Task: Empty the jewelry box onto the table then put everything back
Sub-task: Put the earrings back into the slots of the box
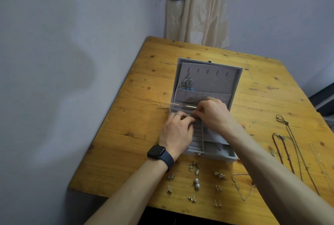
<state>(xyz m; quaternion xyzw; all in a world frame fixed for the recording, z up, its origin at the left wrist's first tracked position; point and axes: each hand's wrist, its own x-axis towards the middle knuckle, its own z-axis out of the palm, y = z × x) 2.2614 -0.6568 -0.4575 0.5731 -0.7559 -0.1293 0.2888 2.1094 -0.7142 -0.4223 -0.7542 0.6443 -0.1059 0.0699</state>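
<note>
The grey jewelry box (216, 156) stands open near the middle of the wooden bench (126, 116), its lid tilted back toward 12 o'clock. Inside the lid runs a row of hooks; a dangling earring (188, 84) with blue beads hangs from the hook nearest 9 o'clock, its lower end tucked into the lid pocket (198, 96). The base holds padded ring rolls (197, 134) on its 9 o'clock side and open compartments toward 3 o'clock. What lies in those is too small to tell.

Both hands meet over the ring rolls at the hinge end. The left hand (176, 132) comes in from 7 o'clock with fingers curled, a ring (178, 115) on one finger and a dark watch (156, 151) on the wrist. The right hand (214, 114) reaches across from 4 o'clock, its forearm covering the base's 3 o'clock corner. The fingertips of both pinch a small dark piece (196, 119) between them. Its kind cannot be told.

On the bench at 6 o'clock of the box lie loose earrings: a drop pair (193, 167), a pearl pair (197, 183) and several small studs (191, 198). A thin chain (242, 186) lies at 5 o'clock, partly under the right forearm. At 3 to 4 o'clock, well apart from the box, a red bead necklace (282, 150) and a dark cord necklace (292, 143) lie stretched out. A cream curtain (198, 7) hangs beyond the bench's 12 o'clock edge.
</note>
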